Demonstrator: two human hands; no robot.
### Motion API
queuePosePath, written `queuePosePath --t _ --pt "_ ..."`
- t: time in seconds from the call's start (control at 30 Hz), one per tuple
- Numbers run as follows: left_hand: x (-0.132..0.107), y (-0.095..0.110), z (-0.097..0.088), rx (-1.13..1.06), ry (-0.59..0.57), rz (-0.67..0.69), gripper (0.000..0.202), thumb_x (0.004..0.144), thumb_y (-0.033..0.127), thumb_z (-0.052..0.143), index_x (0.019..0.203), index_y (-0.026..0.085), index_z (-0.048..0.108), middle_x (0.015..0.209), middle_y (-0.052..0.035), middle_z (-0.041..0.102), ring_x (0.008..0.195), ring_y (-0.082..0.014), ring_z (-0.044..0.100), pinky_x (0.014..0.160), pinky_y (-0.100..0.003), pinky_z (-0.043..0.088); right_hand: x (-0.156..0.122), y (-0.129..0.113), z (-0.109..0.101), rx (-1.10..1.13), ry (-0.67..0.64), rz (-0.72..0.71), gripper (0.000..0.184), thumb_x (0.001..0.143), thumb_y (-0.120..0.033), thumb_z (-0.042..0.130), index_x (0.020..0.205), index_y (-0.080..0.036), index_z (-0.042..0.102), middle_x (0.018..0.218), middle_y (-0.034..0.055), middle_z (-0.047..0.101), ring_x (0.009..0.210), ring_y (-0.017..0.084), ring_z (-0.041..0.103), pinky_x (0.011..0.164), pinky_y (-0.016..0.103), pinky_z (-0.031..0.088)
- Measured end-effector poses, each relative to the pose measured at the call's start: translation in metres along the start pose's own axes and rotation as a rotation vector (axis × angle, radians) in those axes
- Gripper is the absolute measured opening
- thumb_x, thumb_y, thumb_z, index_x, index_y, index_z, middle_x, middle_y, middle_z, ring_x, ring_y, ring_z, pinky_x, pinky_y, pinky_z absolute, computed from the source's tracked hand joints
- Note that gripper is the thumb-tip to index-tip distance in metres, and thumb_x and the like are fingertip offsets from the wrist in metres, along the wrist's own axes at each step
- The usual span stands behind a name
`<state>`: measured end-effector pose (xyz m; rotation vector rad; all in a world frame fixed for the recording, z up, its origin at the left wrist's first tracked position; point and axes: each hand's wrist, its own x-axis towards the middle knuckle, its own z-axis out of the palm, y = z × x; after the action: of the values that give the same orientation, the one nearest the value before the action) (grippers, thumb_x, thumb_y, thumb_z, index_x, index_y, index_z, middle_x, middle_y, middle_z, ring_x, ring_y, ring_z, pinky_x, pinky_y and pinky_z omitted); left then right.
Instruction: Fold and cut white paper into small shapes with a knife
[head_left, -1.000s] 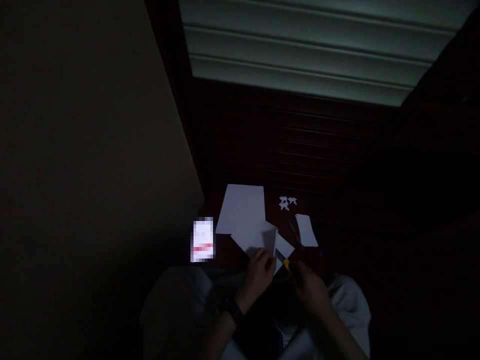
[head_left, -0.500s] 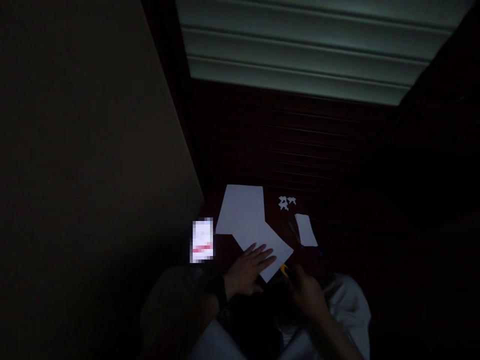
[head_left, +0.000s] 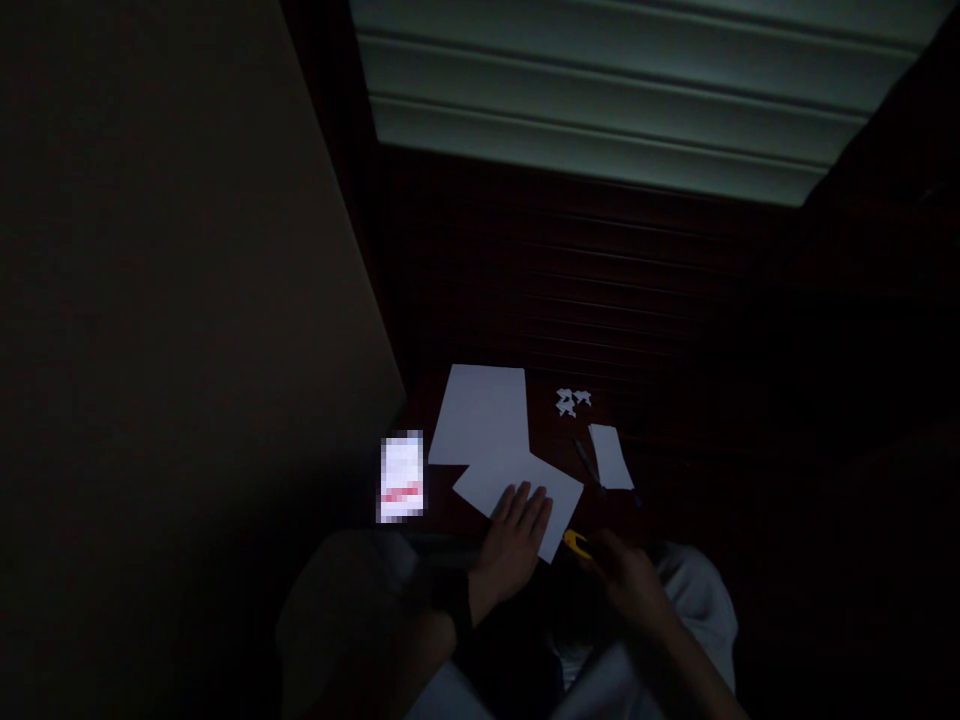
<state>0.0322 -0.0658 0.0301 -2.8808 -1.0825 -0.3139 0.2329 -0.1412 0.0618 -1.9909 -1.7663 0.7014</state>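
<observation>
Left hand (head_left: 517, 540) now flat, fingers spread on white sheet (head_left: 525, 485), lower centre; fold from second ago pressed down. Right hand (head_left: 622, 575) curled round yellow tool (head_left: 576, 543), probably cutter; dim.

Left hand (head_left: 517, 530) flat on white paper (head_left: 525, 485); right hand (head_left: 626, 575) gripping yellow tool (head_left: 576, 543), dim desk (head_left: 660, 470)

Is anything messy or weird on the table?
A bit. Tiny white paper scraps lie scattered at the far side, apart from the big sheets. The sheet under the left hand sits crooked across another sheet. The right hand holds something yellow; it is too dark to tell what.
</observation>
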Motion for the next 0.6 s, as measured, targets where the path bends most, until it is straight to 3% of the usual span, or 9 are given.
queuePosePath --t 0.23,0.6 --pt "0.012 -0.001 -0.002 -0.061 0.041 0.179 0.058 0.087 0.019 0.043 0.142 0.014 0.027 0.149 -0.0122 0.028 0.138 -0.0249 0.019 0.113 -0.046 0.01 0.011 -0.019 -0.025 -0.027 -0.068 -0.037 0.023 0.075 -0.027 0.06 0.097 -0.021 0.065 0.096 0.0082 0.071 0.088 0.024 0.066 0.075 0.031 0.047" --pt "0.018 0.002 0.004 -0.062 0.039 0.204 0.049 0.089 0.015 0.04 0.137 0.01 0.035 0.143 -0.0131 0.039 0.135 -0.0224 0.028 0.112 -0.039 0.017 -0.001 -0.025 -0.028 -0.028 -0.122 -0.047 0.021 0.077 -0.026 0.058 0.096 -0.021 0.066 0.089 0.0076 0.072 0.083 0.023 0.067 0.07 0.028 0.046"
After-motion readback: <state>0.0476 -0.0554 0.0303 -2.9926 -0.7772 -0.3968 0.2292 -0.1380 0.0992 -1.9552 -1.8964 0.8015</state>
